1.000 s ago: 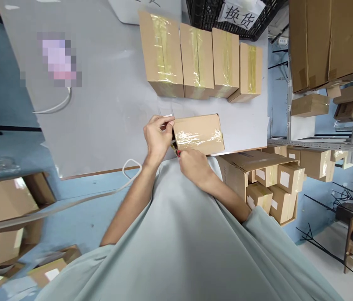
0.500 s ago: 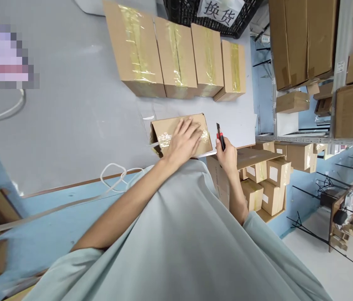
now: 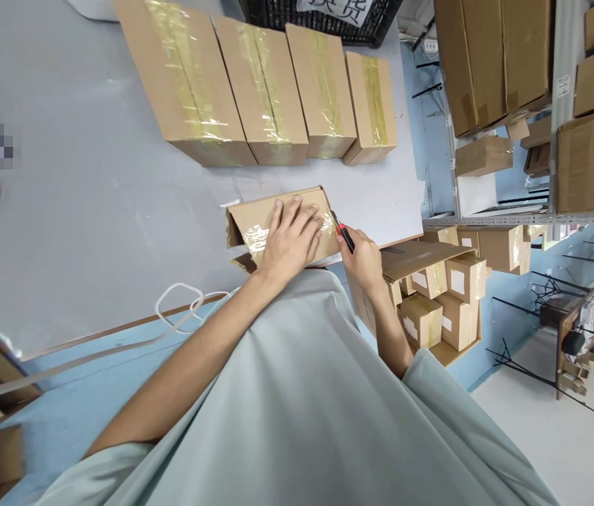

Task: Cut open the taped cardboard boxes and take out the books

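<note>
A small taped cardboard box (image 3: 254,214) lies at the table's near edge, and the flaps at its left end stand partly open. My left hand (image 3: 291,235) rests flat on top of it, fingers stretched out over the clear tape. In my right hand (image 3: 364,258) is a box cutter (image 3: 346,235) with a black and red handle. Its blade is at the right end of the box, by the tape; whether it cuts in, I cannot tell.
Several taped cartons (image 3: 273,91) stand in a row across the grey table (image 3: 91,190). Behind them is a black crate (image 3: 323,14). A white cable (image 3: 183,306) loops over the near edge. At right, an open carton (image 3: 423,261) holds smaller boxes beside a loaded shelf (image 3: 507,219).
My right hand has brought the box cutter left, from beside the box to its right end. My left hand stays on the box. The whole view has shifted a little.
</note>
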Demonstrator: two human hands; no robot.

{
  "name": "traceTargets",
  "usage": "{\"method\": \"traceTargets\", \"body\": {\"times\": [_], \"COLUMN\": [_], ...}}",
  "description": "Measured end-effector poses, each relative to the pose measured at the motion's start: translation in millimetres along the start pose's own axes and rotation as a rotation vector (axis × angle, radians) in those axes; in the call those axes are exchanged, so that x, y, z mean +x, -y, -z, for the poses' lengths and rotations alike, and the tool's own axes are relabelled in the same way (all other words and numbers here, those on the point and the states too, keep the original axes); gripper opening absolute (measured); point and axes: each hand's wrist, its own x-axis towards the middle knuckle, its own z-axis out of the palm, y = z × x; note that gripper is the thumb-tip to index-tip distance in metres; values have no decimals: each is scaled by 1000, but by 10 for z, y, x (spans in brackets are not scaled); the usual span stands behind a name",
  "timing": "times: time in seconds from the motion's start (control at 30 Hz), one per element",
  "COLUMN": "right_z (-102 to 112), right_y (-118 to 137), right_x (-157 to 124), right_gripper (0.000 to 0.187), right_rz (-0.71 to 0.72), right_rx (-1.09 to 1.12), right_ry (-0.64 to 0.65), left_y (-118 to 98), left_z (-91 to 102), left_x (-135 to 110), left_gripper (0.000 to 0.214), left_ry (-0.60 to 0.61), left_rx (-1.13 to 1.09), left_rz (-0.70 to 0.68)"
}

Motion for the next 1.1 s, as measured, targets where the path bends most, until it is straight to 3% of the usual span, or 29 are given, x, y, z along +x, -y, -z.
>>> {"method": "traceTargets", "body": {"times": [0.37, 0.57, 0.73, 0.93, 1.1], "right_z": [197, 325, 337, 337, 265], "right_y": [478, 526, 557, 421, 78], "right_x": [7, -109, -47, -115, -214], "right_gripper": [40, 36, 38, 35, 29], "right_rz": [-194, -250, -249, -272, -164], "right_rx": [-231, -275, -243, -217, -7], "right_ry": [101, 200, 202, 252, 144], "left_y": [-26, -18, 33, 71, 130], "left_z": [-61, -80, -70, -110, 9], "left_x": [-68, -96, -107, -105, -108], "left_gripper": [36, 35, 42, 41, 39], "left_ry": [21, 34, 65, 39, 31], "left_rx": [11, 40, 124, 140, 104], "left_rz": [4, -2, -34, -54, -76]}}
